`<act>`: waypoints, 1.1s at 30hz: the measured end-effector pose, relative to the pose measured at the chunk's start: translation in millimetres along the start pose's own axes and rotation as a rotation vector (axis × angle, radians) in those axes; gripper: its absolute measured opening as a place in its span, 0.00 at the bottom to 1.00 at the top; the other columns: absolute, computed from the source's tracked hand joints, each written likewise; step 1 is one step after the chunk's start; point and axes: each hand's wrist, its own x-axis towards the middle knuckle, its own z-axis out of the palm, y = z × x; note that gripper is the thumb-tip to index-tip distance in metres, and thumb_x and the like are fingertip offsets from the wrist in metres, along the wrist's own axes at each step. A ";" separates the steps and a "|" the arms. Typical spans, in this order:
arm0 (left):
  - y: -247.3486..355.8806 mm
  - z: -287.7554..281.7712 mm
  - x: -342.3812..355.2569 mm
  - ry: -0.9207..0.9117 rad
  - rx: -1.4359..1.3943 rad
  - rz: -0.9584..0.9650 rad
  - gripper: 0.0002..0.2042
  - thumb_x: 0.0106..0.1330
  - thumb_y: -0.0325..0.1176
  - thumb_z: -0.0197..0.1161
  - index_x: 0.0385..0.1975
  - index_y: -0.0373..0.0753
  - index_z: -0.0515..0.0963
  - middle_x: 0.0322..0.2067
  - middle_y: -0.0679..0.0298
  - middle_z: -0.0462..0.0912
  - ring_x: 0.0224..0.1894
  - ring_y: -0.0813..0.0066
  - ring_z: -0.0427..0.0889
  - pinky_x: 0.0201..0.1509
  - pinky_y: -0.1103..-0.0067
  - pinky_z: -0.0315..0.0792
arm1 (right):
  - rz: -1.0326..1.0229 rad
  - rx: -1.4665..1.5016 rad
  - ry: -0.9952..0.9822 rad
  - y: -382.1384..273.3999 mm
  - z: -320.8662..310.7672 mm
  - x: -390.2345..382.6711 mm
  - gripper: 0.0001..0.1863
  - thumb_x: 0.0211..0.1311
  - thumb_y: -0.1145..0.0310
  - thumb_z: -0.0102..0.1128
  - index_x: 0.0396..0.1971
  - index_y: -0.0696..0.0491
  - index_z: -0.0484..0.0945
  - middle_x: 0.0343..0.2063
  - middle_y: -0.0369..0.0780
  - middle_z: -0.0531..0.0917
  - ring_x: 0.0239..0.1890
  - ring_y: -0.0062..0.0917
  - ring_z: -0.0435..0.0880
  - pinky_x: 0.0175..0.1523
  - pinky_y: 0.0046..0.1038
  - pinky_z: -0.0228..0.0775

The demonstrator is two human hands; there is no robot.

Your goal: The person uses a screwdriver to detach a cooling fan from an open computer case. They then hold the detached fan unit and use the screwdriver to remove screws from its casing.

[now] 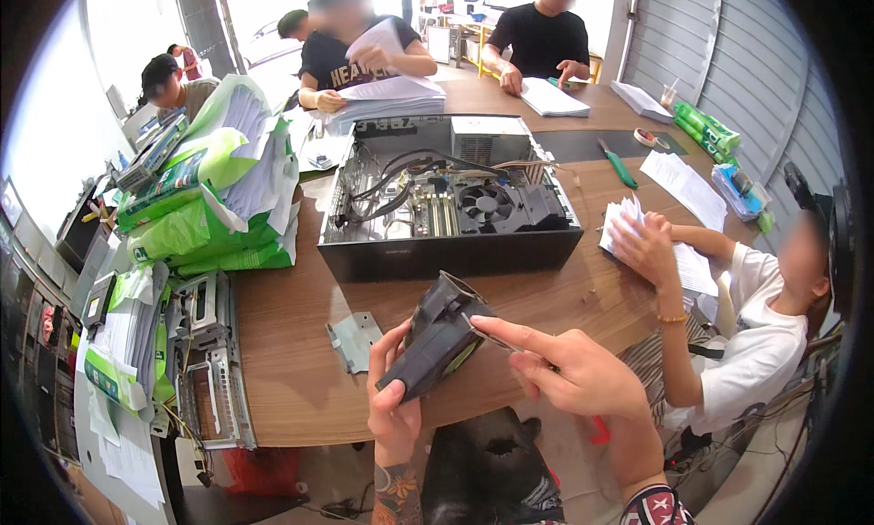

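In front of the desktop computer case, my left hand [397, 388] grips a black plastic fan shroud [439, 329] tilted in the air, thumb on its near end. My right hand [578, 370] reaches in from the right. Its index fingertip presses on the shroud's right side, and its other fingers curl by the edge; whether they pinch something thin there is hard to see. Beyond stands the open black computer case [451, 252], with a fan [485, 204], cables and memory modules showing inside. A flat grey metal plate [356, 341] lies left of the shroud.
Paper stacks in green wrappers [214, 174] rise at the left, beside a metal drive bracket [214, 370]. On the right, a person's hands [645, 250] hold papers. Green-handled scissors or pliers [619, 167] and tape [645, 137] lie farther back. Two people handle papers across the table.
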 end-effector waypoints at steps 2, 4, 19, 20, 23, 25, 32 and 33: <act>-0.2 -1.0 -0.3 -0.006 0.006 0.006 0.39 0.50 0.49 0.56 0.62 0.32 0.62 0.57 0.47 0.67 0.62 0.58 0.68 0.68 0.68 0.59 | 0.002 -0.019 -0.001 2.6 0.7 1.9 0.30 0.68 0.69 0.51 0.69 0.31 0.61 0.13 0.44 0.72 0.13 0.30 0.71 0.25 0.32 0.65; -0.5 -2.5 0.1 -0.035 0.013 -0.001 0.39 0.51 0.49 0.56 0.62 0.31 0.62 0.58 0.47 0.67 0.62 0.58 0.68 0.68 0.68 0.59 | 0.006 -0.039 -0.004 3.5 1.4 3.6 0.30 0.69 0.69 0.51 0.68 0.31 0.61 0.13 0.45 0.72 0.13 0.30 0.71 0.25 0.32 0.66; -5.2 -3.0 -1.0 -0.087 0.148 0.053 0.37 0.49 0.46 0.55 0.60 0.30 0.66 0.61 0.46 0.66 0.64 0.56 0.65 0.70 0.65 0.56 | 0.113 -0.061 0.112 -8.3 9.6 -3.1 0.28 0.66 0.73 0.51 0.67 0.40 0.66 0.16 0.38 0.76 0.18 0.22 0.78 0.32 0.26 0.73; -6.0 -4.5 -0.6 -0.085 0.149 0.054 0.37 0.49 0.46 0.55 0.60 0.30 0.66 0.61 0.46 0.66 0.64 0.56 0.65 0.70 0.65 0.56 | 0.105 -0.094 0.135 -8.4 11.2 -3.5 0.28 0.66 0.73 0.51 0.66 0.40 0.66 0.16 0.38 0.75 0.18 0.23 0.77 0.32 0.26 0.73; -7.2 -6.6 0.3 -0.109 0.158 0.090 0.35 0.48 0.47 0.58 0.57 0.32 0.71 0.62 0.46 0.67 0.68 0.55 0.62 0.72 0.65 0.50 | 0.085 -0.134 0.184 -6.4 14.9 -6.7 0.28 0.66 0.73 0.52 0.66 0.40 0.67 0.16 0.39 0.75 0.18 0.24 0.77 0.32 0.27 0.72; -7.6 -3.5 1.2 -0.133 0.189 0.115 0.35 0.47 0.48 0.59 0.56 0.32 0.72 0.62 0.46 0.67 0.67 0.55 0.63 0.72 0.65 0.50 | 0.076 -0.146 0.220 -4.2 15.9 -11.5 0.28 0.66 0.73 0.52 0.66 0.40 0.67 0.16 0.40 0.75 0.18 0.25 0.77 0.32 0.28 0.72; -6.1 -6.0 -2.6 -0.128 0.313 0.140 0.34 0.49 0.49 0.60 0.55 0.32 0.73 0.62 0.48 0.68 0.66 0.57 0.64 0.70 0.67 0.54 | 0.015 -0.137 0.313 4.8 27.0 -13.1 0.29 0.66 0.74 0.52 0.66 0.39 0.67 0.18 0.42 0.77 0.20 0.24 0.78 0.32 0.27 0.72; -5.4 -3.7 -2.9 -0.138 0.325 0.147 0.34 0.50 0.48 0.60 0.56 0.32 0.73 0.62 0.49 0.68 0.66 0.58 0.65 0.69 0.68 0.57 | 0.010 -0.141 0.335 6.0 27.4 -14.8 0.29 0.66 0.74 0.52 0.66 0.39 0.66 0.18 0.41 0.78 0.20 0.24 0.78 0.32 0.27 0.72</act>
